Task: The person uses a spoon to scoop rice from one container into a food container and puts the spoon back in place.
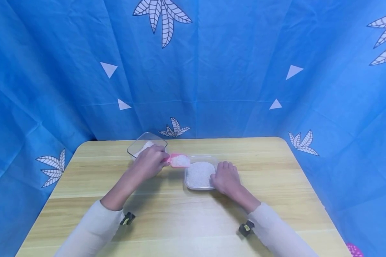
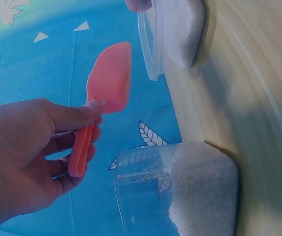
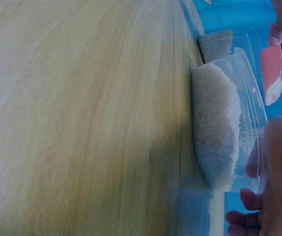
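Observation:
My left hand [image 1: 150,161] holds a pink scoop [image 2: 109,78] by its handle, thumb on top and fingers curled beneath. White grains that look like rice [image 1: 181,160] lie in the scoop, whose tip is over the left edge of a clear plastic container [image 1: 197,189]. That container stands on the table with more rice [image 3: 214,118] inside. At its right side, my right hand [image 1: 227,177] grips the rim, the thumb at the wall and the other fingers curled outside. Behind the left hand stands a second clear container [image 2: 133,196], partly filled with rice and partly hidden in the head view.
Both containers stand on a light wooden table [image 1: 193,221], toward its far edge. A blue curtain [image 1: 238,71] with white leaf and triangle prints hangs behind and at both sides. Something pink with dots [image 1: 354,250] shows at the lower right corner.

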The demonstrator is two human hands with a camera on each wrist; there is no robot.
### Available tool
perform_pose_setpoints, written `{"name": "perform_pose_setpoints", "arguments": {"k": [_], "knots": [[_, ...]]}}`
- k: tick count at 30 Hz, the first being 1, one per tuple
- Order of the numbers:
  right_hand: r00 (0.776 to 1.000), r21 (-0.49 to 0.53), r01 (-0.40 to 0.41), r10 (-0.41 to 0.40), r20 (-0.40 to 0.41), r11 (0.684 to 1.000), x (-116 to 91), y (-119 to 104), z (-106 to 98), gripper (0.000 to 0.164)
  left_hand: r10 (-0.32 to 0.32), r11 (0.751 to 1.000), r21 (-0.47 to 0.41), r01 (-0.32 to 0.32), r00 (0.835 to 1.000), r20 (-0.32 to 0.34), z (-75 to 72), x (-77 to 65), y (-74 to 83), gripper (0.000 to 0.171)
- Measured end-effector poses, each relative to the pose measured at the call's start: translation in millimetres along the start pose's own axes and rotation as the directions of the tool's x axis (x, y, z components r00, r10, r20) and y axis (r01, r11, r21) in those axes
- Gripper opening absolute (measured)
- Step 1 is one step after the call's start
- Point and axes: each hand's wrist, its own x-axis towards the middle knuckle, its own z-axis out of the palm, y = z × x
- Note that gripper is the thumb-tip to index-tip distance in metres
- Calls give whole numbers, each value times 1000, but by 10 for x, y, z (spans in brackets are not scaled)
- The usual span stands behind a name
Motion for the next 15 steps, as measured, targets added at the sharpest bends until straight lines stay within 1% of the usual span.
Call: {"name": "perform_pose_setpoints", "arguments": {"k": [8, 15], "knots": [[1000, -12, 13, -13, -12, 1000, 0, -12, 3, 26, 16, 1000, 19, -16, 1000, 2, 11, -3, 5, 15], [1000, -30, 14, -15, -11, 999, -3, -17, -1, 30, 29, 1000, 4, -29, 999, 19, -4, -9, 9, 17]]}}
